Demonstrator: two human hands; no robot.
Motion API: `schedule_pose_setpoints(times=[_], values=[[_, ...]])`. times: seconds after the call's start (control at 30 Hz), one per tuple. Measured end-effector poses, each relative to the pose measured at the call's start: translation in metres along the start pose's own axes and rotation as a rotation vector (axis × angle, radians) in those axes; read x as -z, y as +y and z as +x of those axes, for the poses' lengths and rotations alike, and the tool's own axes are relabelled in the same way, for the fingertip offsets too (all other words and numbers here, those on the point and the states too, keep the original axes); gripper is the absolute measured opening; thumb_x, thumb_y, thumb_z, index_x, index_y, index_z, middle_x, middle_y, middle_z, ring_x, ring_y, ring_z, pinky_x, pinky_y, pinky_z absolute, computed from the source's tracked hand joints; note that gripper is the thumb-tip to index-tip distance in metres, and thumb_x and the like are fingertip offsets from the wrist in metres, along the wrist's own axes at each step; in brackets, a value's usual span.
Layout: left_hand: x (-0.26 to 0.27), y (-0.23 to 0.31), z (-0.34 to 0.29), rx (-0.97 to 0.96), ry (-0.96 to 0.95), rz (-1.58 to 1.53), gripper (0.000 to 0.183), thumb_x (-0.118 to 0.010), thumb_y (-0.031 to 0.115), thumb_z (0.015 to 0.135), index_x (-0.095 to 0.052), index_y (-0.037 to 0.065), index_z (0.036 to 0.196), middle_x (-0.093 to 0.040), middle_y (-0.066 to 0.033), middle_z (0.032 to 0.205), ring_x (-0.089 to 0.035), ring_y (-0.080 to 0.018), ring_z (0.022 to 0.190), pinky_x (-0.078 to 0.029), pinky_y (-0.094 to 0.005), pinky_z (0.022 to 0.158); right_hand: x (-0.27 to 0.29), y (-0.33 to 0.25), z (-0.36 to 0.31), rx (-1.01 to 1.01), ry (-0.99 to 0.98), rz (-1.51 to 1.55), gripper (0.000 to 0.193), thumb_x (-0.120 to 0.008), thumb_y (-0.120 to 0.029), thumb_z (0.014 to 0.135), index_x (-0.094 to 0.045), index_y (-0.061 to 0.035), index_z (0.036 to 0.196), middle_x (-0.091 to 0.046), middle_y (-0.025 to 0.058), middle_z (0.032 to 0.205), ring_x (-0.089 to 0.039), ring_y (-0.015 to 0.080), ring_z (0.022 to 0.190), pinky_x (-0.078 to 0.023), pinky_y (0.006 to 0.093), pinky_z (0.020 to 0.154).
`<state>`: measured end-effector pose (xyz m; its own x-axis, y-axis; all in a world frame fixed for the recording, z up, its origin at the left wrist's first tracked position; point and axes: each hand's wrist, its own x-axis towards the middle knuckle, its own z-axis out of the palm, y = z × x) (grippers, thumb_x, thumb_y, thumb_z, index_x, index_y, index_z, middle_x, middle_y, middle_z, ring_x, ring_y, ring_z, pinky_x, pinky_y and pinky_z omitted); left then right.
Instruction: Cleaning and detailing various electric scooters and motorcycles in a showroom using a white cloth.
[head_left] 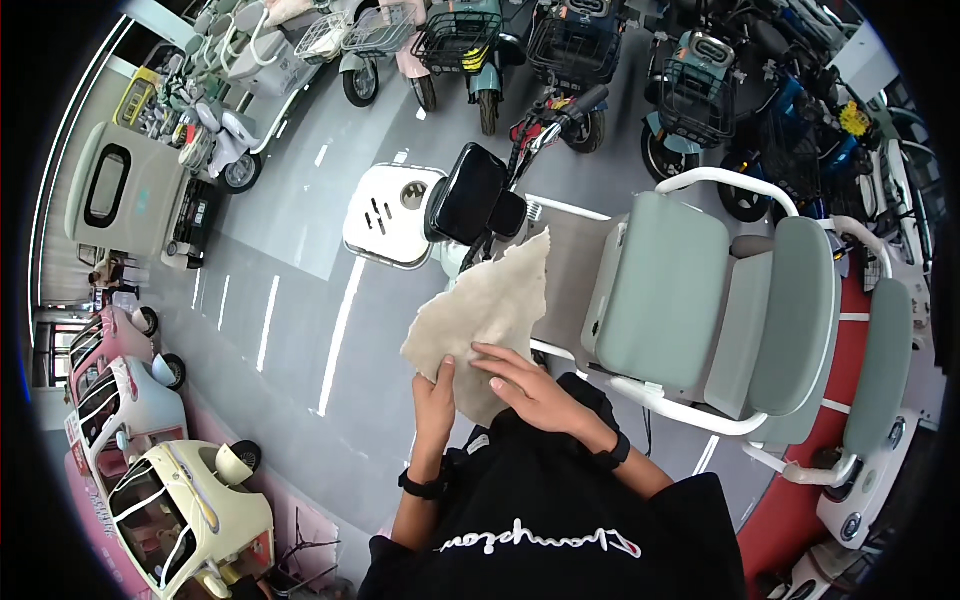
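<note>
A beige cloth (490, 305) with ragged edges is spread out in front of my body. My left hand (434, 408) grips its near left edge, the thumb on top and the fingers hidden underneath. My right hand (532, 390) rests on the cloth with its fingers stretched out and apart. Just beyond the cloth stands an electric three-wheeler, with a black display (465, 195) and a handlebar at its front. Its grey-green seat (662, 290) is to the right of my hands.
A white front basket (393, 215) juts out left of the display. White armrest rails (690, 405) border the seat. Parked scooters with baskets (570, 50) line the far side. Small cars, one cream (200, 510), stand at the left. A red strip (815, 450) crosses the floor at the right.
</note>
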<state>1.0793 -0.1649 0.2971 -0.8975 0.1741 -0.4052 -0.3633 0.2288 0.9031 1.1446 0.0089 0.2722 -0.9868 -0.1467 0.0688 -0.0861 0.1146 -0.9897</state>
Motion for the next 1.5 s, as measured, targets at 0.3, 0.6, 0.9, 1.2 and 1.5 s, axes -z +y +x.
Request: schedule_pose_setpoints(times=[0.3, 0.6, 0.9, 1.2, 1.5], values=[[0.003, -0.012, 0.023, 0.017, 0.040, -0.032, 0.044, -0.055, 0.028, 0.102, -0.056, -0.009, 0.127, -0.066, -0.0127, 0.118, -0.062, -0.0189, 0.105, -0.049, -0.0329, 0.091, 0.051, 0.054, 0.015, -0.351, 0.380, -0.109, 0.044, -0.056, -0.017, 0.100, -0.045, -0.0016, 0.140, -0.053, 0.0169, 0.134, -0.056, 0.0282, 0.120, -0.047, 0.0392, 0.101], [0.001, -0.018, 0.020, -0.082, 0.093, 0.203, 0.038, -0.052, 0.021, 0.102, -0.058, -0.008, 0.125, -0.070, -0.0184, 0.113, -0.066, -0.0243, 0.105, -0.048, -0.0353, 0.091, 0.046, 0.079, 0.044, -0.477, 0.247, -0.133, 0.059, -0.053, -0.029, 0.102, -0.034, 0.0007, 0.149, -0.043, 0.0241, 0.148, -0.045, 0.0356, 0.137, -0.040, 0.0412, 0.110], [0.004, 0.001, 0.022, -0.282, 0.035, 0.363, 0.027, -0.052, 0.021, 0.102, -0.062, -0.003, 0.111, -0.063, -0.0229, 0.077, -0.060, -0.0384, 0.067, -0.047, -0.0408, 0.065, 0.012, 0.089, 0.069, -0.552, 0.297, 0.251, 0.055, -0.042, -0.041, 0.105, -0.044, 0.0017, 0.140, -0.056, 0.0245, 0.132, -0.054, 0.0325, 0.124, -0.040, 0.0372, 0.104], [0.009, -0.005, 0.022, -0.281, 0.069, 0.375, 0.030, -0.049, 0.020, 0.102, -0.060, -0.004, 0.117, -0.068, -0.0269, 0.087, -0.066, -0.0436, 0.079, -0.050, -0.0436, 0.071, 0.010, 0.047, 0.049, -0.501, 0.323, -0.033, 0.037, -0.045, -0.028, 0.106, -0.056, 0.0021, 0.125, -0.064, 0.0177, 0.110, -0.062, 0.0273, 0.102, -0.046, 0.0373, 0.090], [0.016, -0.010, -0.009, -0.015, -0.037, 0.707, 0.030, -0.050, 0.021, 0.100, -0.056, -0.001, 0.120, -0.067, -0.0248, 0.085, -0.065, -0.0446, 0.078, -0.050, -0.0497, 0.069, -0.010, 0.019, 0.012, -0.411, 0.140, -0.167, 0.063, -0.045, -0.026, 0.104, -0.021, 0.0108, 0.149, -0.032, 0.0302, 0.150, -0.035, 0.0411, 0.141, -0.029, 0.0399, 0.115]])
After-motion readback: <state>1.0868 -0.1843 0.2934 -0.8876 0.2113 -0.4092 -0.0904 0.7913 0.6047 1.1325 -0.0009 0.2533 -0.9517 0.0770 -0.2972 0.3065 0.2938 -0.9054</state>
